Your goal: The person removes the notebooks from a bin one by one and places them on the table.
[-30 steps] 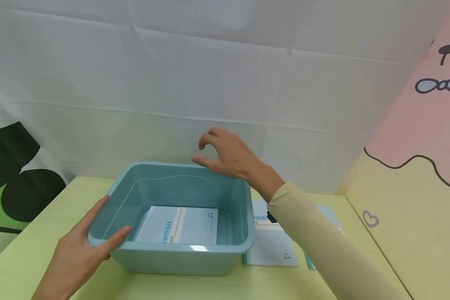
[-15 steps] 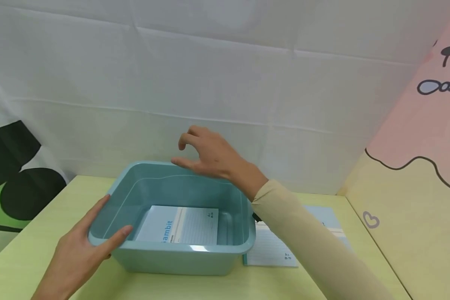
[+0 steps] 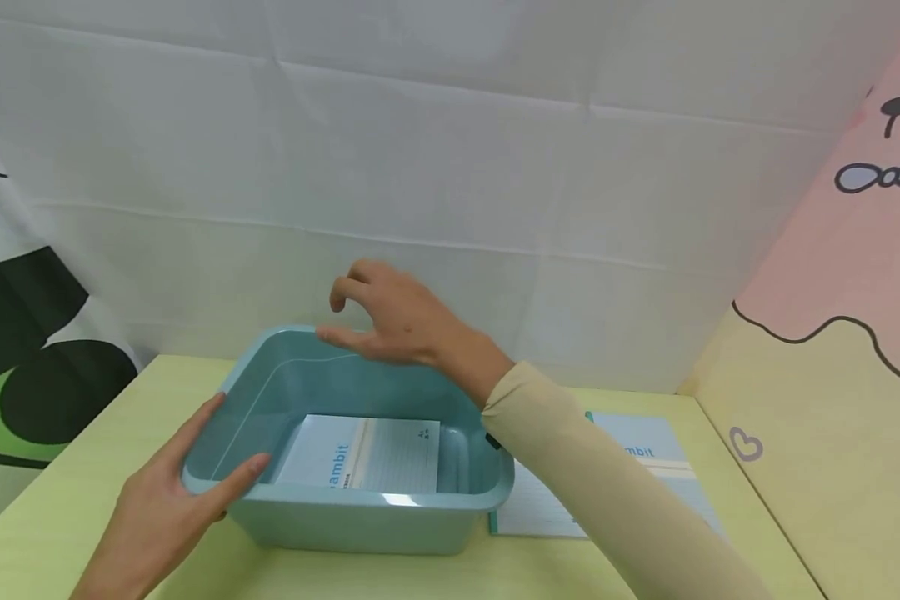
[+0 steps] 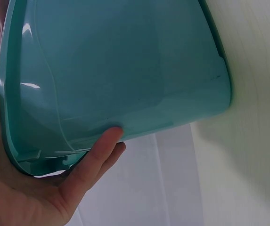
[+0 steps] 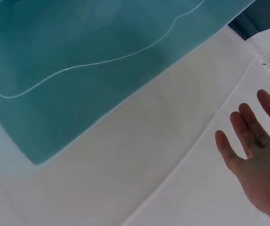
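Observation:
A blue-green plastic basin [image 3: 360,527] stands on the table, with a light blue notebook [image 3: 401,457] lying flat inside. At its front left corner, my left hand [image 3: 153,508] grips the rim. In the left wrist view, fingers press against the outer wall of the basin [image 4: 125,70]. My right hand [image 3: 405,323] hovers over the back rim, holding nothing, thumb and fingers apart and loosely bent. The right wrist view shows that hand [image 5: 262,160] with spread fingers beside the basin [image 5: 87,75]. Right of the basin lie two more notebooks, one [image 3: 536,504] partly behind my sleeve and another [image 3: 637,433] farther right.
The pale yellow-green table [image 3: 330,575] backs onto a hanging white cloth [image 3: 435,150]. A pink and yellow printed panel [image 3: 825,433] bounds the right side. At the left is a sheet with black and green shapes [image 3: 67,387].
My right hand has moved left along the basin's back rim, its sleeve now covering more of the nearer notebook and uncovering the farther one. The left hand keeps its grip in place.

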{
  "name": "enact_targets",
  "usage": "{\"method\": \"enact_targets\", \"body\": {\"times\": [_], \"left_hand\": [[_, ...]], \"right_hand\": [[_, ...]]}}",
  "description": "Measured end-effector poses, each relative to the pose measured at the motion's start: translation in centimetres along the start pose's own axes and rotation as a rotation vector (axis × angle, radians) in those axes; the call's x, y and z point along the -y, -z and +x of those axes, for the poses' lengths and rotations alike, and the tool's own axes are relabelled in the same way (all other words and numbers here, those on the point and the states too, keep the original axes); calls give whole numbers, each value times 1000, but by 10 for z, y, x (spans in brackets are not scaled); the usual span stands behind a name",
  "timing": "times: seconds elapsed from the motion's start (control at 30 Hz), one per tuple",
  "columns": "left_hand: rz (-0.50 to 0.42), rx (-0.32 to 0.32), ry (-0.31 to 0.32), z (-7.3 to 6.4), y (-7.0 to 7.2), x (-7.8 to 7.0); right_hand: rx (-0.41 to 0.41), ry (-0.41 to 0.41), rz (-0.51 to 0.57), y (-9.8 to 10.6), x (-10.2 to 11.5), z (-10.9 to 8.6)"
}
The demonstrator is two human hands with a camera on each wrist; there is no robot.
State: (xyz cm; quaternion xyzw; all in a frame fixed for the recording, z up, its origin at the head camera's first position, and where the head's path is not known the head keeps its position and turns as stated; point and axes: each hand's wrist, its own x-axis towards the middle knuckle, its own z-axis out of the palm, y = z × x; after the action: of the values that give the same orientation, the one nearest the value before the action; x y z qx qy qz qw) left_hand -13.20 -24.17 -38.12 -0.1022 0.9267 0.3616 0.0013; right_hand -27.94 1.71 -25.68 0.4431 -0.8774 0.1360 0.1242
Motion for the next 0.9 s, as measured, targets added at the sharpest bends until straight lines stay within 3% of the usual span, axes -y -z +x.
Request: {"method": "enact_targets", "body": {"times": [0.5, 0.8, 0.9], "left_hand": [[21, -2, -13, 1, 0, 4], [3, -32, -47, -2, 0, 4], [14, -12, -40, 1, 0, 4]], "right_hand": [[101, 54, -43, -15, 16, 14], [219, 80, -120, -40, 19, 19], [250, 102, -164, -50, 19, 19]]}}
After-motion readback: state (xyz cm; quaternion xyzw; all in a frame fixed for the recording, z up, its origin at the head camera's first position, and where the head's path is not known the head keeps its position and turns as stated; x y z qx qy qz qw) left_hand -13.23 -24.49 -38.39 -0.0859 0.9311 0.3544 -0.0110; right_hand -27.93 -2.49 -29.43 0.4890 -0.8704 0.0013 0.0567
